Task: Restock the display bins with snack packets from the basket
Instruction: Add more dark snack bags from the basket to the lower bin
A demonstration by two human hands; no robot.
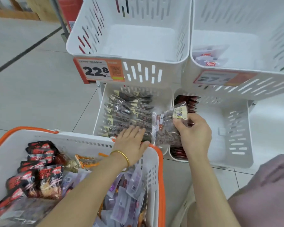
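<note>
Now, right hand (195, 134) pinches a crinkly clear rectangular packet (165, 128).

Four bins (128, 60), two price tags (97, 71), one basket (82, 136).
Two upper bins and two lower lie beyond my left hand (131, 145); my right hand (195, 133) grips one packet (167, 126).

A person's left grip (131, 145) rests flat, fingers straight, on the rows of dark snack packets (126, 112) filling the lower left bin (99, 112). The right grip (195, 135) pinches a clear packet (167, 128) of reddish-brown snacks upright just beside them. A white, orange-rimmed basket (161, 177) holds more packets; a price tag (98, 71) above reads 22.8.
</note>
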